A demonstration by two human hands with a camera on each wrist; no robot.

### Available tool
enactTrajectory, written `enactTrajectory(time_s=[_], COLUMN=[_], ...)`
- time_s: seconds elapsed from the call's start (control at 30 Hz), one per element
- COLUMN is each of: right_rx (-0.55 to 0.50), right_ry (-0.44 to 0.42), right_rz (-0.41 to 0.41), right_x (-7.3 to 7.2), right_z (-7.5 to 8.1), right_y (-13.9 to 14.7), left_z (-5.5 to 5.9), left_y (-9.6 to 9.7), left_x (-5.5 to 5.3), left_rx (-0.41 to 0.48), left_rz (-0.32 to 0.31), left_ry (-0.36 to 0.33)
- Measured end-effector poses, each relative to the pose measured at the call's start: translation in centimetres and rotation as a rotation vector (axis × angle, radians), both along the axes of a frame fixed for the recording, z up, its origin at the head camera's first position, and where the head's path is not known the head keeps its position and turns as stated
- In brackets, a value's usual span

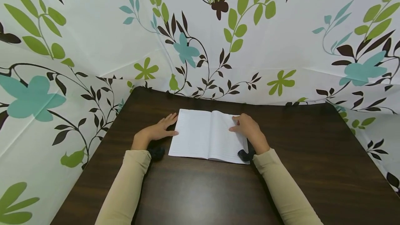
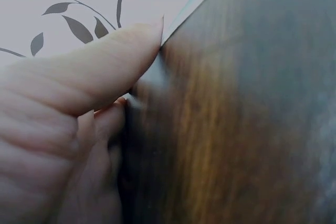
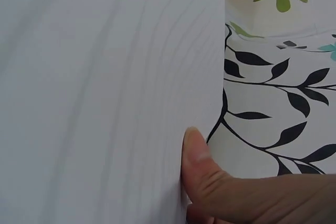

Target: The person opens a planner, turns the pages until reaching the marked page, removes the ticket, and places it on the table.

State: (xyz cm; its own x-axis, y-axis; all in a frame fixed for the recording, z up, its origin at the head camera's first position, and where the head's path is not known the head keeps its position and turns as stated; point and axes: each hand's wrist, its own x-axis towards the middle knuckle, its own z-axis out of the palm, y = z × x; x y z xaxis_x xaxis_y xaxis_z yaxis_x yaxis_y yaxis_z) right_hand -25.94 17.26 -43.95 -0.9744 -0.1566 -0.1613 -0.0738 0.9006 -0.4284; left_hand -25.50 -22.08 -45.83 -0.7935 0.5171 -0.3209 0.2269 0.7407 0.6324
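Observation:
An open notebook (image 1: 193, 133) with ruled white pages lies on a dark wooden table (image 1: 193, 183). My left hand (image 1: 157, 129) is at its left side, fingers straight and spread, thumb tip right at the page edge. Seen from the left wrist, the thumb (image 2: 121, 61) reaches along close to the tabletop. My right hand (image 1: 250, 129) is over the right page near its top corner, index finger bent and thumb against the paper. In the right wrist view the page (image 3: 115, 77) fills the left side, and the thumb (image 3: 197, 156) touches it; I cannot tell whether paper is pinched.
White cloth (image 1: 100, 37) printed with green, teal and dark brown leaves hangs behind the table and along its sides. Dark wrist-worn devices sit under both wrists, the left one (image 1: 157, 152) beside the notebook, the right one (image 1: 245, 155) over its lower right corner.

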Motion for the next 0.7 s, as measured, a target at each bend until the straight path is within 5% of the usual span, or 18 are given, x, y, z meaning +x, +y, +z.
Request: enactTrajectory(time_s=[0.43, 0.7], right_rx=[-0.105, -0.147], right_ry=[0.024, 0.01], right_rz=[-0.032, 0.047], right_x=[0.7, 0.4], right_z=[-0.3, -0.5], right_y=[0.0, 1.1], left_z=[-0.3, -0.2], left_y=[0.0, 0.2], left_x=[0.1, 0.0], left_rx=[-0.001, -0.009], left_rz=[0.003, -0.003], left_ry=[0.004, 0.006])
